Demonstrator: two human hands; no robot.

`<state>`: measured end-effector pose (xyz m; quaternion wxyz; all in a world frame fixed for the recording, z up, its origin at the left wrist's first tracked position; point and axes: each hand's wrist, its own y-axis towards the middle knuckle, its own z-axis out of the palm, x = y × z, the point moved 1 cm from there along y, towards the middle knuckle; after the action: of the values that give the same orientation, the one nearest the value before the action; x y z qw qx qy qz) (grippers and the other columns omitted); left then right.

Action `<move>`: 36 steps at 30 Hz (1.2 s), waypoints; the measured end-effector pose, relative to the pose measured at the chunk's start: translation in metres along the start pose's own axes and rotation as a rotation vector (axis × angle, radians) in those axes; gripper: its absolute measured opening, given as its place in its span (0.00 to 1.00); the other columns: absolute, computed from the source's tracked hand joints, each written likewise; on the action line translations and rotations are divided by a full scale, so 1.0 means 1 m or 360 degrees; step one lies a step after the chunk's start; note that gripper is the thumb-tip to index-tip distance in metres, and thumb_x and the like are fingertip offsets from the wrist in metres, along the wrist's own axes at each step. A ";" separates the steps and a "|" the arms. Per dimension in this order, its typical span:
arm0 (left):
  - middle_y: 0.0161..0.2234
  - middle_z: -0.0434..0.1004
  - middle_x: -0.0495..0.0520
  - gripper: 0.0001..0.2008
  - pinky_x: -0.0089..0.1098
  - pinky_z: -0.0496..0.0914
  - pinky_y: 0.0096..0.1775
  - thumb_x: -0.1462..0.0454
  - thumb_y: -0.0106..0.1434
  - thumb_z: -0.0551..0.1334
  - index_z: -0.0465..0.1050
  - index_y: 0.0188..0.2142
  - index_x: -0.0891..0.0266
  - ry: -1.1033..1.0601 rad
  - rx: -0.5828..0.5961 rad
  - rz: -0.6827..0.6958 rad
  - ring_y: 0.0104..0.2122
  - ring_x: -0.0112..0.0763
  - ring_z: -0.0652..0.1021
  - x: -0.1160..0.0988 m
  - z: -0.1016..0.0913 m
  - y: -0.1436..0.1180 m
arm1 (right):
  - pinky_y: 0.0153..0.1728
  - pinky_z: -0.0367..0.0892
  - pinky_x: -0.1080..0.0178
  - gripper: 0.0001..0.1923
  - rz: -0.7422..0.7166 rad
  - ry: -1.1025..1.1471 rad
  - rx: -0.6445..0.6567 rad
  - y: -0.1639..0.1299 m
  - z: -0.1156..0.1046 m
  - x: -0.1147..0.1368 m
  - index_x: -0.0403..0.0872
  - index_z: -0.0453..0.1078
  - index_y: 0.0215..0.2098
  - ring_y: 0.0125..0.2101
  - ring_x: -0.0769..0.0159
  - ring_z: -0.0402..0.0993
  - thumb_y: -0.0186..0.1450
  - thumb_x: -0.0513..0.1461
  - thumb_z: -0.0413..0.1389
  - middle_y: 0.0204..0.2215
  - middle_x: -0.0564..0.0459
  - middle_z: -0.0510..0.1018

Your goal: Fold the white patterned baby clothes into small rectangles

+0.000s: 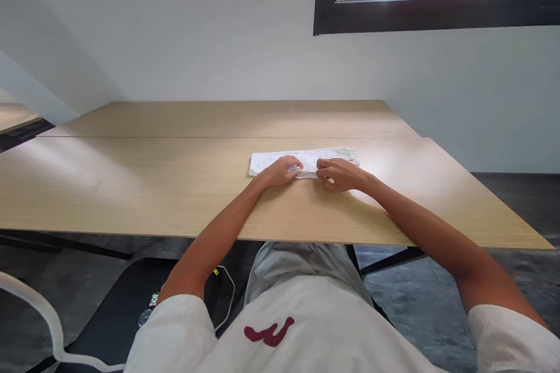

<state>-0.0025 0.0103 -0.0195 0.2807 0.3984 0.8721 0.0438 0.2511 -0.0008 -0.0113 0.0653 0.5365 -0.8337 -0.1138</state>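
A white cloth point(273, 158) with a faint print lies folded into a long, narrow strip on the wooden table. My left hand point(282, 170) is at the cloth's near edge, left of its middle, with the thumb and fingers closed on the fabric. To the right of it, my right hand point(340, 175) pinches the same near edge with curled fingers. The two hands are a short gap apart. Parts of the cloth under my fingers are hidden.
The light wooden table point(131, 186) has a seam across it and meets a white wall point(210, 29). A dark-framed window point(394, 11) is at the upper right. Below the table's front edge, a black chair point(118, 309) stands at the left, with a white tube point(48, 315) beside it.
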 end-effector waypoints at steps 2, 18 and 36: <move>0.42 0.78 0.57 0.13 0.41 0.68 0.51 0.61 0.66 0.54 0.75 0.42 0.62 0.0025 -0.0001 0.0000 0.45 0.41 0.75 -0.001 0.000 0.001 | 0.27 0.50 0.65 0.02 0.0012 0.0148 0.0008 0.000 -0.002 0.004 0.43 0.67 0.28 0.23 0.72 0.55 0.56 0.33 0.52 0.35 0.51 0.69; 0.42 0.76 0.55 0.11 0.38 0.68 0.47 0.63 0.63 0.58 0.70 0.45 0.60 -0.0009 -0.0013 -0.0013 0.43 0.39 0.75 0.000 -0.001 -0.003 | 0.28 0.51 0.65 0.06 0.0007 0.0089 -0.0115 -0.003 0.000 -0.001 0.43 0.70 0.30 0.23 0.71 0.55 0.61 0.34 0.51 0.36 0.48 0.70; 0.38 0.75 0.54 0.05 0.39 0.67 0.49 0.62 0.61 0.60 0.72 0.35 0.60 -0.0028 0.0020 0.0162 0.42 0.39 0.73 0.002 0.001 -0.002 | 0.31 0.60 0.63 0.11 -0.0198 -0.0139 -0.0194 -0.002 0.002 0.000 0.44 0.74 0.33 0.35 0.62 0.70 0.70 0.39 0.53 0.48 0.43 0.72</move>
<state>-0.0045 0.0105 -0.0215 0.2832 0.4444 0.8484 0.0489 0.2522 -0.0015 -0.0142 0.0542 0.5769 -0.7923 -0.1913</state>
